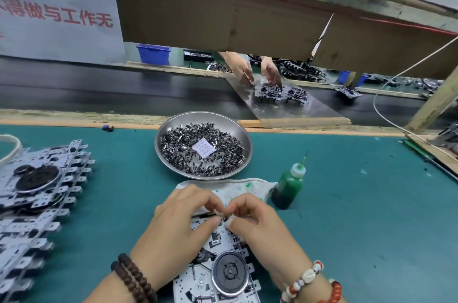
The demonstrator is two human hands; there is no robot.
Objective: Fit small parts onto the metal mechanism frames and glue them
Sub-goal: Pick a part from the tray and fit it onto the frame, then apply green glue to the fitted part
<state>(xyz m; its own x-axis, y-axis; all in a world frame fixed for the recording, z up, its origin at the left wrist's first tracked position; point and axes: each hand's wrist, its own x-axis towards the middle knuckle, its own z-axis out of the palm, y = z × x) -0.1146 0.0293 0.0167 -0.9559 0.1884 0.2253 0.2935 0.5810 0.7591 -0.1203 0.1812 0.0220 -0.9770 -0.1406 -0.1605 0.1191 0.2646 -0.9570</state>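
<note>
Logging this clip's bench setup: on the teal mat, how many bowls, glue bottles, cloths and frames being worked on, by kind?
Bowl of small parts: 1
Green glue bottle: 1
Stained cloth: 1
Frame under both hands, left hand and right hand: 1
Total: 4
The stacked frames at left overlap too much to count.

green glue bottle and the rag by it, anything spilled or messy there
No spill shows. The green glue bottle stands upright on the teal mat, nozzle up. The white rag beside it carries green smears and dots, seemingly wiped glue. No green marks show on the mat itself.
</note>
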